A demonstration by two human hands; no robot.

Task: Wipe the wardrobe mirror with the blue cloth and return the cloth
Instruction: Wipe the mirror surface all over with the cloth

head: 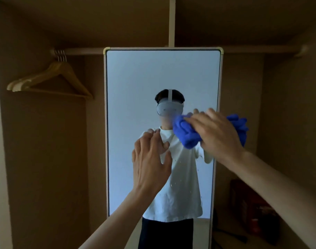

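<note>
A tall white-framed mirror (135, 72) stands in the middle of the wardrobe and reflects a person in a white shirt. My right hand (216, 133) grips a bunched blue cloth (186, 133) and holds it against the glass near the mirror's right edge. Part of the cloth (240, 124) sticks out past my hand to the right. My left hand (150, 159) is raised in front of the lower middle of the mirror with fingers spread, fingertips at or near the glass. Small droplets or specks dot the glass below the hands.
Several wooden hangers (51, 79) hang from the rail (81, 51) at the upper left. A dark red box-like object (250, 203) sits low on the right inside the wardrobe. Brown wardrobe walls stand on both sides.
</note>
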